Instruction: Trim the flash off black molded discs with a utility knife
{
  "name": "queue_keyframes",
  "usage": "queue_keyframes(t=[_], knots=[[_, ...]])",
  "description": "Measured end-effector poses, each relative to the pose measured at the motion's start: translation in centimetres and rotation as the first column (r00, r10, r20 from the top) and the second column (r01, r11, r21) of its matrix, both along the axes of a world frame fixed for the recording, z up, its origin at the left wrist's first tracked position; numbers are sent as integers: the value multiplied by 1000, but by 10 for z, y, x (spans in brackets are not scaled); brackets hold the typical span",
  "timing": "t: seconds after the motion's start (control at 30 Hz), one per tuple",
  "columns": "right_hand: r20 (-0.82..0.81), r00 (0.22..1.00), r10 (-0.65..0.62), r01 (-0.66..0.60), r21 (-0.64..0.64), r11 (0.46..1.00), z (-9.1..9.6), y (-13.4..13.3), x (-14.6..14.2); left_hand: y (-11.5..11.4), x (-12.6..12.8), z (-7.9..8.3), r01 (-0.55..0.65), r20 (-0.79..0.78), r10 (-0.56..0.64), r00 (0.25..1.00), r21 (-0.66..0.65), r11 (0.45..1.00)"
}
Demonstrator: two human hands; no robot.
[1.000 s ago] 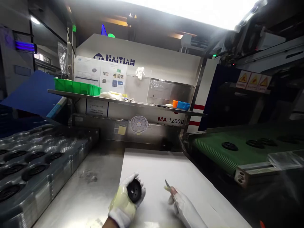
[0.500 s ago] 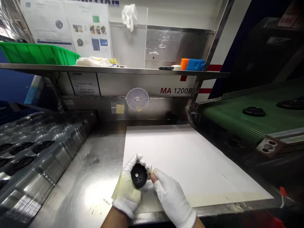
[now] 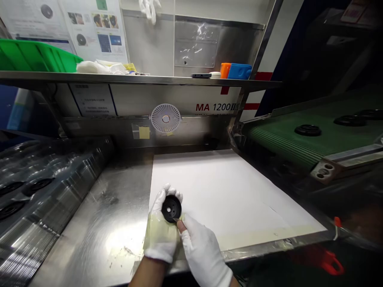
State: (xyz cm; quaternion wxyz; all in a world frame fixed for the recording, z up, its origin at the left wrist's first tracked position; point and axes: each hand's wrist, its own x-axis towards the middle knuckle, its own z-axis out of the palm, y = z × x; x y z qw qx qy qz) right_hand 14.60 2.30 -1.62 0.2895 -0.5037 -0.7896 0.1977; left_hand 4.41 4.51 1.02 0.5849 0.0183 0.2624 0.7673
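- My left hand (image 3: pixel 160 235) is curled around a round black plastic part (image 3: pixel 171 208). It holds the part just over the edge of a white paper sheet (image 3: pixel 227 191).
- My right hand (image 3: pixel 201 251) is almost shut. It pinches a small knife (image 3: pixel 176 219), and the tip is at the part's rim.
- The paper lies on a steel table (image 3: pixel 98 207).
- More black parts sit in a clear tray (image 3: pixel 32 187) on my left.
- One black disc (image 3: pixel 308 130) lies on a green belt (image 3: pixel 278 139) on my right.
- A green bin (image 3: pixel 32 56) sits on a metal shelf (image 3: pixel 149 79) ahead.
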Motion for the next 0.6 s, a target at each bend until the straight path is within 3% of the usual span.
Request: queue_keyframes(t=[0.13, 0.2, 0.3, 0.43, 0.6], knots=[[-111, 990, 91, -96, -37, 995, 5, 2, 8, -16, -12, 6, 249, -74, -250, 965, -26, 968], [-148, 981, 122, -130, -50, 990, 7, 3, 12, -20, -16, 7, 280, -38, -280, 959, -11, 960], [-121, 987, 108, -111, -18, 994, 8, 6, 12, -18, -14, 6, 219, 33, -219, 975, 2, 976], [46, 999, 15, -18, 64, 998, 3, 5, 7, -11, -8, 4, 127, 105, -123, 987, -24, 992], [95, 995, -44, 37, 69, 997, -3, -4, -2, -8, -6, -2, 32, 89, -30, 996, -23, 999]])
